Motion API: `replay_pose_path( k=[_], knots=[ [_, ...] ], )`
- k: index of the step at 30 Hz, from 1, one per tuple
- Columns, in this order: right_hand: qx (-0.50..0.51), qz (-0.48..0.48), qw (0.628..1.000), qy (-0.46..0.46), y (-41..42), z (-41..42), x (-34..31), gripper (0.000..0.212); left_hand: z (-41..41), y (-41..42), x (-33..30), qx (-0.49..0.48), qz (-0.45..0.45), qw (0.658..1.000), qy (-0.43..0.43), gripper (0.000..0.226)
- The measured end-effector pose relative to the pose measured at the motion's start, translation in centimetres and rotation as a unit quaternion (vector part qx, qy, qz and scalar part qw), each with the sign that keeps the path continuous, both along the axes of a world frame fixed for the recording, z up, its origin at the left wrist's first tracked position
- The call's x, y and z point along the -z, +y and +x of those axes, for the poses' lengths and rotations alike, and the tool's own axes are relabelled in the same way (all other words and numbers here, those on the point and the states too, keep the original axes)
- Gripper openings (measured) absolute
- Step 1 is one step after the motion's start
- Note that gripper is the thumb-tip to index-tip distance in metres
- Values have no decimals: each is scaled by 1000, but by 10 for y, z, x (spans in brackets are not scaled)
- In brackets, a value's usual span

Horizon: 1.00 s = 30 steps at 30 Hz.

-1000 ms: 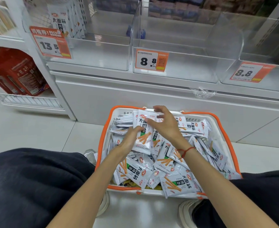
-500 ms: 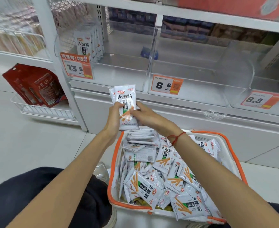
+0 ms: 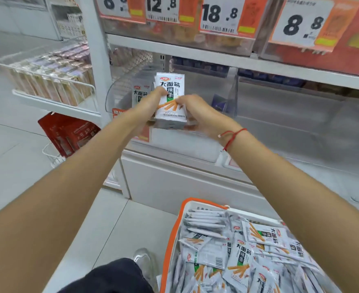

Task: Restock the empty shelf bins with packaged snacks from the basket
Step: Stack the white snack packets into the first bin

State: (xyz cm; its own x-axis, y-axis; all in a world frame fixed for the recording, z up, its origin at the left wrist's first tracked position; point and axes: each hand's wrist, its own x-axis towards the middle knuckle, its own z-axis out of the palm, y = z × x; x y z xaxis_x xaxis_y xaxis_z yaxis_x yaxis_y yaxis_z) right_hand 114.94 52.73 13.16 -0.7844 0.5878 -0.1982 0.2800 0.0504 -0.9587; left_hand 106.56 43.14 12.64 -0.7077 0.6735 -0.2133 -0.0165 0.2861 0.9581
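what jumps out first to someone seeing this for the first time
A stack of white snack packets, gripped between the left hand and the right hand, held up at the clear shelf bin in mid-frame. Lower right sits the orange-rimmed basket, heaped with the same packets. Big price tags line the top.

Both arms stretched forward and up, forearms converging toward centre. Left hand point(image 3: 148, 104) grips left edge of packets point(image 3: 170, 100), fingers curled over front. Right hand point(image 3: 199, 115) grips right edge and lower corner, thumb on front. Hands level, near each other. Red string point(image 3: 231, 137) round right wrist.
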Motion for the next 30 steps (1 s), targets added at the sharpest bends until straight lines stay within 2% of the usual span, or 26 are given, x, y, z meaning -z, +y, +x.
replay_pose_path(
  k=[2, 5, 8, 9, 12, 14, 20, 21, 22, 25, 26, 27, 29, 30],
  knots=[
    [2, -9, 1000, -21, 11, -22, -3, 18, -23, 8, -10, 9, -31, 999, 8, 23],
    [-2, 1, 999, -32, 30, -55, 3, 8, -57, 22, -15, 8, -41, 999, 15, 16],
    [-23, 30, 998, -56, 47, -87, 25, 30, -84, 33, -12, 15, -76, 997, 16, 8],
    [-35, 52, 996, -63, 50, -97, 35, 32, -95, 37, -6, 13, -88, 996, 18, 7],
    [-70, 102, 988, -87, 54, -123, 67, 34, -118, 47, 13, 8, -156, 987, 39, 35],
    [-102, 127, 982, -92, 53, -136, 82, 35, -127, 52, 24, 0, -211, 975, 65, 42],
    [-84, 289, 950, -82, 56, -158, 96, 41, -140, 56, 39, 26, -326, 930, 171, 26],
    [-76, 300, 948, -76, 56, -159, 96, 39, -141, 54, 39, 33, -353, 910, 215, 26],
    [-68, 300, 949, -71, 56, -160, 95, 38, -141, 52, 38, 39, -389, 876, 282, 26],
    [-56, 239, 966, -74, 51, -165, 98, 38, -136, 43, 30, 28, -466, 724, 508, 29],
    [-51, 207, 974, -76, 50, -167, 99, 36, -135, 42, 29, 19, -470, 691, 549, 28],
    [-49, 176, 980, -73, 48, -168, 100, 34, -134, 41, 28, 14, -465, 667, 582, 26],
    [-54, 116, 990, -57, 46, -171, 101, 34, -136, 38, 26, 16, -418, 643, 641, 24],
    [-62, 88, 993, -47, 45, -172, 100, 37, -137, 35, 25, 18, -396, 634, 664, 30]
  ],
)
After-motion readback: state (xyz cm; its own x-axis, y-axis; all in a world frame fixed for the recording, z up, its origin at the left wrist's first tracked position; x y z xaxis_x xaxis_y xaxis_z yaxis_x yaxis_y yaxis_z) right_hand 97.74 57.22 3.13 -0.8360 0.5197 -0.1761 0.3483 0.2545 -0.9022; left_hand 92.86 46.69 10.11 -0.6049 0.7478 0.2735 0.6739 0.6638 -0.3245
